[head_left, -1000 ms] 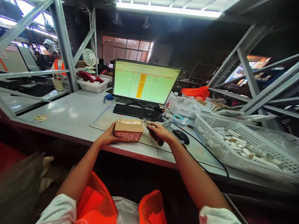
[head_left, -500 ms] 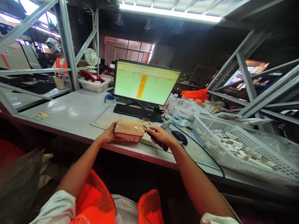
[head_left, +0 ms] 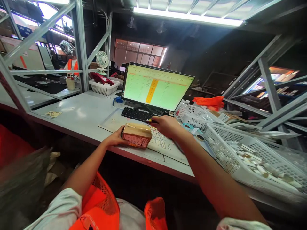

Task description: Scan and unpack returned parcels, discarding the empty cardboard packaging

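Observation:
A small brown cardboard box (head_left: 136, 140), with clear tape over its top and a pink printed label on the front side, rests near the table's front edge. My left hand (head_left: 115, 138) grips its left end, thumb toward the front. Beyond the box's right corner, my right hand (head_left: 166, 125) is closed round a utility knife (head_left: 150, 121); only a bit of its yellow and dark front end pokes out on the left. The hand covers the rest of the knife. It is raised over the desk mat (head_left: 165, 145), apart from the box, and hides part of the keyboard (head_left: 134, 113).
A monitor (head_left: 155, 86) stands behind the keyboard. To the right are a white basket (head_left: 225, 153) of small pieces and tape rolls (head_left: 188, 126). Blue tape (head_left: 118, 101) and another white basket (head_left: 105, 88) lie at the back left. Metal frames flank the table (head_left: 79, 119).
My right hand has lifted with the utility knife, up and away from the box's right side toward the keyboard. The left hand keeps its hold on the box. The view has shifted slightly.

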{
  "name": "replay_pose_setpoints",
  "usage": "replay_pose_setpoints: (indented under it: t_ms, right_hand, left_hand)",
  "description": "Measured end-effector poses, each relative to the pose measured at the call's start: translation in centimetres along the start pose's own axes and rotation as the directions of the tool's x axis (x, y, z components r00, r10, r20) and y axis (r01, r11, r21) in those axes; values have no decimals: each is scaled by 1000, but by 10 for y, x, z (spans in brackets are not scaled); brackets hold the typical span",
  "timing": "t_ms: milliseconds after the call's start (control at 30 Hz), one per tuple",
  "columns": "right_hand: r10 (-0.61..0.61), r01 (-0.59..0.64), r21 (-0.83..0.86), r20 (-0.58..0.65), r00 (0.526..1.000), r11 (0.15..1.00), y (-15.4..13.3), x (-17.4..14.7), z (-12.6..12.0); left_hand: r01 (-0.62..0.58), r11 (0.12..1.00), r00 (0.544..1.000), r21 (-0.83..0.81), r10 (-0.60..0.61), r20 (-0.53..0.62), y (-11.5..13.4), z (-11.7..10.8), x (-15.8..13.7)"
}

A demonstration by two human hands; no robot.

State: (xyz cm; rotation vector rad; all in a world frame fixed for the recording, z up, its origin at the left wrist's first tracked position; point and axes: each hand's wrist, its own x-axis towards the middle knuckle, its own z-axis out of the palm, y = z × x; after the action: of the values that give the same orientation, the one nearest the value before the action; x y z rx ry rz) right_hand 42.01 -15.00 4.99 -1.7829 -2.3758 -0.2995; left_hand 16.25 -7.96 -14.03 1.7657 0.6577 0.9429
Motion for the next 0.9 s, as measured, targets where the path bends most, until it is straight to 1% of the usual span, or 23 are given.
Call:
replay_pose_setpoints:
  t_ms: [67,133,200,267,333,433,533,633,700,800,900]
  right_hand:
    - [-88,95,-150,51,995,984,-42,17,0]
    - [-165,185,-201,110,980,962,-77,28,6]
    - [-198,224,-206,141,970,953,-98,34,14]
    - [-196,229,-220,163,967,948,-106,34,19]
    - [-173,214,-244,180,968,946,-104,32,21]
    - [-115,159,-243,186,976,957,-92,24,18]
    - [-31,90,-269,214,976,959,-72,10,12]
    - [59,56,-378,286,956,924,-48,-7,10]
    - [105,36,-423,305,946,905,-34,-16,11]
    - [136,-11,-435,257,957,900,-18,-26,18]
    - [90,-18,-412,157,983,911,-3,-34,31]
  left_hand:
    - [1,1000,1000,20,0,-12,-1,-1,1]
    - [16,999,1000,50,-14,-22,0,-2,1]
    - [32,997,999,70,-30,-24,2,-3,1]
    - [35,996,999,78,-34,-16,4,-4,0]
    - [32,997,999,73,-31,-15,7,-5,0]
    - [33,999,999,43,-32,-12,7,-5,-1]
    - [19,1000,1000,-19,-19,-2,6,-3,0]
    - [-3,995,1000,-98,5,15,5,-1,1]
    - [5,993,1000,-117,-2,30,5,0,2]
    - [18,997,1000,-77,-16,26,3,-2,3]
    - [17,1000,1000,-6,-17,11,1,-4,2]
